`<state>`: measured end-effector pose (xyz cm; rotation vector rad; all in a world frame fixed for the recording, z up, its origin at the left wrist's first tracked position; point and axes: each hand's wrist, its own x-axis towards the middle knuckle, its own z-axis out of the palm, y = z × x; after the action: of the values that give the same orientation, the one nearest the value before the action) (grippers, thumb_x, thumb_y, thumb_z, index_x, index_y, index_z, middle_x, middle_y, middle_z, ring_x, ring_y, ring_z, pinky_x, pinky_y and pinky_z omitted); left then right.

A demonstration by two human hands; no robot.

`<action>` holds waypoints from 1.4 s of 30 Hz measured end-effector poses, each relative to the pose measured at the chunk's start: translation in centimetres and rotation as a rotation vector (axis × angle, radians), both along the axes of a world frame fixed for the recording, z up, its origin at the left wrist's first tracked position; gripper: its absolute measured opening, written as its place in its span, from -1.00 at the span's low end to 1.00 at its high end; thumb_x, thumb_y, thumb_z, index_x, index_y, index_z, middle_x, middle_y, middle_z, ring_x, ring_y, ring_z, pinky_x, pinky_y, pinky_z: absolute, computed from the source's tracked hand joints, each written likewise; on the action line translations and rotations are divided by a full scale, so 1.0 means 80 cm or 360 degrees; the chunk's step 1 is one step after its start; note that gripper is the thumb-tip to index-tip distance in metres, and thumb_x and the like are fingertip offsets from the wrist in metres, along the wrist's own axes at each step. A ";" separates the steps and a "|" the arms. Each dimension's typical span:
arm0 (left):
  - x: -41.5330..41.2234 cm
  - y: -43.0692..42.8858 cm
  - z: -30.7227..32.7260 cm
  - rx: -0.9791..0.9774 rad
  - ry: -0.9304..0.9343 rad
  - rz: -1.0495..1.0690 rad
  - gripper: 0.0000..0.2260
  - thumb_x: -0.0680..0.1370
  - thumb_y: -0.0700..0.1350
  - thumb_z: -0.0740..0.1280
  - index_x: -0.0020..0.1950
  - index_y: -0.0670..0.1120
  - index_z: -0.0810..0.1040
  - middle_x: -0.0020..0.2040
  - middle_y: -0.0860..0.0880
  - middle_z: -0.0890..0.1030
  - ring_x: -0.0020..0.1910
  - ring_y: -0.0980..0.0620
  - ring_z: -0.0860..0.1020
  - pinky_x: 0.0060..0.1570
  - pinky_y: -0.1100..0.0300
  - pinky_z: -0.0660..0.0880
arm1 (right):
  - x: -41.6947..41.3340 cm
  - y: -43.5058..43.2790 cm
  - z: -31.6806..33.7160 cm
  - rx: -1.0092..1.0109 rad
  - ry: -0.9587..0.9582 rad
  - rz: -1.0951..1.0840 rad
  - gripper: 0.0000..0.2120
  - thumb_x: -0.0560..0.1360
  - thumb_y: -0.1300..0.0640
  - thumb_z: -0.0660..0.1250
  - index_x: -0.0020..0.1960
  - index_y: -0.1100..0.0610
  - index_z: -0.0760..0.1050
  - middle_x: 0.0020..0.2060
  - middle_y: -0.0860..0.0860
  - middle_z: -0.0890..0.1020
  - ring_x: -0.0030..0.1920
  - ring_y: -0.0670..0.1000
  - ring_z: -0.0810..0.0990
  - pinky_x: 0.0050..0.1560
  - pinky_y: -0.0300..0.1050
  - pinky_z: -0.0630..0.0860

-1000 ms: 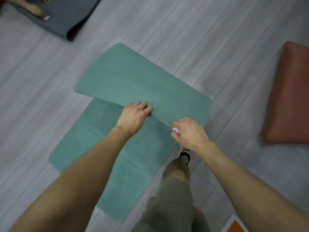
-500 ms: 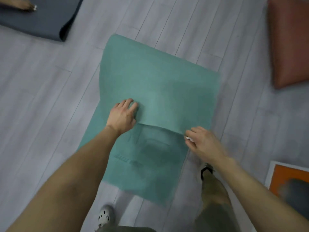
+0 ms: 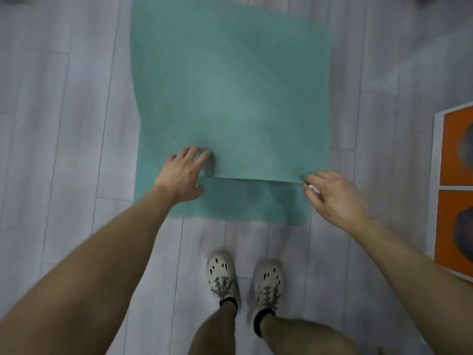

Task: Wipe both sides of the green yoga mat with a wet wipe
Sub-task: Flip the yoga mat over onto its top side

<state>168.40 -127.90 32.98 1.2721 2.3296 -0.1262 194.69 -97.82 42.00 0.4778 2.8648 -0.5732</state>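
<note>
The green yoga mat (image 3: 230, 93) lies on the floor, folded over on itself. The edge of its upper layer runs across just in front of me, with a strip of the lower layer (image 3: 245, 203) showing below it. My left hand (image 3: 183, 175) holds the left part of that edge, fingers on top and thumb at the edge. My right hand (image 3: 332, 196) pinches the edge's right corner. A crumpled white wet wipe (image 3: 314, 188) is tucked in the fingers of that right hand.
Pale grey plank floor (image 3: 64, 124) surrounds the mat. My two white shoes (image 3: 243, 280) stand just behind the mat's near end. An orange and white panel (image 3: 453, 185) lies on the floor at the right edge.
Both hands have drawn the folded layer toward me, so less of the lower layer shows. I now stand squarely at the mat's short end. The grey mat and red cushion have left view.
</note>
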 end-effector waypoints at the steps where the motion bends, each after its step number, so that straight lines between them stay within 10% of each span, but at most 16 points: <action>1: 0.012 -0.007 -0.010 -0.0037 0.0007 -0.0036 -0.07 0.32 0.22 0.52 0.60 0.01 0.21 0.51 -0.15 0.34 0.52 -0.23 0.34 0.28 -0.22 0.50 | 0.014 -0.009 -0.010 0.0005 0.0012 -0.0008 -0.83 0.61 0.11 0.40 -0.14 0.09 0.47 -0.26 0.01 0.50 -0.16 0.17 0.55 -0.28 0.01 0.50; 10: 0.102 -0.005 -0.080 -0.0043 0.0113 0.0032 0.14 0.28 0.23 0.56 0.70 -0.05 0.04 0.60 -0.19 0.20 0.64 -0.22 0.15 0.39 -0.30 0.41 | 0.105 -0.043 -0.093 0.0011 0.0030 0.0085 -0.86 0.64 0.05 0.33 -0.05 0.09 0.54 -0.24 0.01 0.52 -0.14 0.14 0.55 -0.24 -0.05 0.45; 16: 0.143 -0.018 -0.123 0.0125 0.0194 0.0047 -0.28 0.41 -0.18 0.37 0.58 -0.13 0.28 0.44 -0.18 0.41 0.37 -0.27 0.43 0.07 -0.19 0.57 | 0.121 -0.046 -0.161 0.0235 0.0090 0.0081 -0.86 0.55 0.15 0.44 -0.13 0.14 0.50 -0.27 0.06 0.51 -0.19 0.18 0.54 -0.28 -0.07 0.34; 23: 0.136 -0.045 -0.233 0.0269 0.0357 -0.0476 -0.69 0.49 -0.06 0.27 0.20 -0.05 0.62 0.12 -0.06 0.68 -0.01 -0.21 0.61 -0.17 -0.07 0.54 | 0.126 -0.057 -0.300 0.0470 -0.0261 0.0209 -0.87 0.33 0.23 0.51 -0.22 0.17 0.56 -0.31 0.12 0.61 -0.25 0.22 0.59 -0.30 0.00 0.48; 30: 0.135 -0.053 -0.359 0.0276 0.0346 -0.0810 -0.58 0.55 0.10 0.12 0.20 0.03 0.69 -0.01 0.02 0.71 -0.09 -0.14 0.67 -0.32 0.02 0.59 | 0.109 -0.085 -0.426 0.0791 -0.0798 0.0496 -0.78 0.48 0.07 0.28 0.04 0.08 0.63 0.02 0.10 0.71 0.06 0.20 0.66 -0.06 -0.03 0.48; 42: 0.137 0.000 -0.407 0.0338 0.0305 -0.1224 -0.63 0.51 0.12 0.14 0.17 0.01 0.57 -0.02 -0.04 0.61 -0.08 -0.18 0.64 -0.17 -0.03 0.60 | 0.107 -0.094 -0.516 0.0902 -0.0329 0.0868 -0.89 0.47 0.18 0.32 -0.01 0.13 0.54 -0.11 0.15 0.69 -0.08 0.23 0.65 -0.10 0.05 0.54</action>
<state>179.39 -127.87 0.41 2.2935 1.9013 -0.2624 203.22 -105.33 0.71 -0.1790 2.7362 0.3618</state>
